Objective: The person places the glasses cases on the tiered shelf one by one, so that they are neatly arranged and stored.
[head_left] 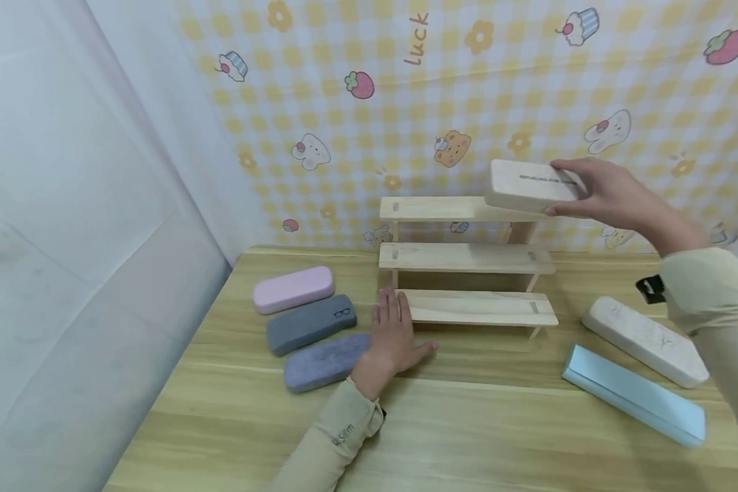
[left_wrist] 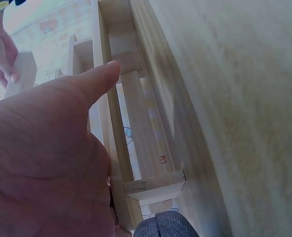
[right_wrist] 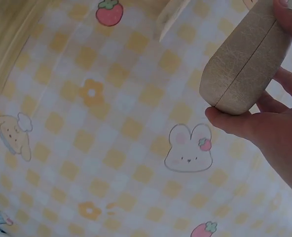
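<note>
In the head view my right hand (head_left: 609,191) grips a cream glasses case (head_left: 529,183) by its right end, at the top tier of a wooden three-tier rack (head_left: 467,257). Dark lettering runs along the case's lid. The right wrist view shows the closed seam of this glasses case (right_wrist: 247,61) between thumb and fingers; whether it touches the shelf I cannot tell. My left hand (head_left: 395,335) rests with straight fingers on the left end of the rack's lowest tier, its thumb spread out. The left wrist view shows the palm of this hand (left_wrist: 47,163) beside the rack.
Left of the rack lie a pink case (head_left: 293,290), a grey case (head_left: 310,324) with a glasses mark, and a blue-purple case (head_left: 326,362). To the right are a white case (head_left: 646,340) and a light blue case (head_left: 635,395). A checked cloth (head_left: 320,116) hangs behind.
</note>
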`<move>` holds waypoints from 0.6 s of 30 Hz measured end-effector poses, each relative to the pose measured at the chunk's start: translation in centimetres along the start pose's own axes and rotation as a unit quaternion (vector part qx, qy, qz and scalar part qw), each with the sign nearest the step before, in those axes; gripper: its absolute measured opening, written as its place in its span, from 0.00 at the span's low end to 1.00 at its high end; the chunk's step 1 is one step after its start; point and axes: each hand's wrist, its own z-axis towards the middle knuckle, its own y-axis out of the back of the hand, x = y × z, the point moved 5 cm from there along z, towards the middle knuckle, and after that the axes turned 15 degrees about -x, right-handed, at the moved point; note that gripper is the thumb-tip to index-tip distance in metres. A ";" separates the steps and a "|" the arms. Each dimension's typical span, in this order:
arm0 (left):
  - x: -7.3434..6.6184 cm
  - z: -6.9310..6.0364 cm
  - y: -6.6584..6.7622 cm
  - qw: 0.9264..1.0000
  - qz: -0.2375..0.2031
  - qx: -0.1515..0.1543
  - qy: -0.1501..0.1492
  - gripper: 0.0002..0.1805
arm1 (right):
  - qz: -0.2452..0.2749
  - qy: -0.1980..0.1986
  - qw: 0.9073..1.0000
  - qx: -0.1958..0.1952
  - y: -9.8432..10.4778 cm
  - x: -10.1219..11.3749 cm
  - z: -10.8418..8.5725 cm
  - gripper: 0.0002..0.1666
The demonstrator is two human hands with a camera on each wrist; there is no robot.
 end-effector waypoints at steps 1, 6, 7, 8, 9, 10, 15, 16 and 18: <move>0.0 0.2 0.0 1.000 0.002 -0.005 0.001 0.57 | -0.001 0.006 1.000 0.000 -0.3 0.5 0.5 0.48; 0.2 -0.3 -0.5 1.000 0.007 0.007 0.007 0.57 | 0.014 0.017 0.999 0.027 -3.3 2.6 2.1 0.50; 0.2 -0.5 -0.6 1.000 0.005 0.011 0.009 0.57 | 0.016 0.022 0.999 0.032 -3.9 3.0 2.3 0.50; 0.2 -0.8 -0.7 1.000 0.005 0.015 0.009 0.56 | 0.020 0.026 0.999 0.036 -4.6 3.4 2.5 0.50; 0.1 -0.9 -0.7 1.000 0.004 0.016 0.010 0.56 | 0.022 0.030 0.999 0.037 -5.2 3.8 2.8 0.49; 0.1 -0.9 -0.7 1.000 0.006 0.015 0.010 0.56 | 0.020 0.033 0.999 0.037 -5.7 4.2 3.1 0.49; 0.1 -0.5 -0.4 0.999 0.035 -0.001 0.000 0.56 | 0.018 0.042 0.998 0.037 -7.4 5.8 4.4 0.47; 0.1 -0.4 -0.4 0.999 0.039 -0.001 -0.002 0.56 | 0.020 0.042 0.998 0.040 -7.6 6.0 4.7 0.47; 0.1 0.0 -0.2 0.999 0.044 -0.004 -0.004 0.56 | 0.025 0.043 0.998 0.042 -8.1 6.5 5.4 0.47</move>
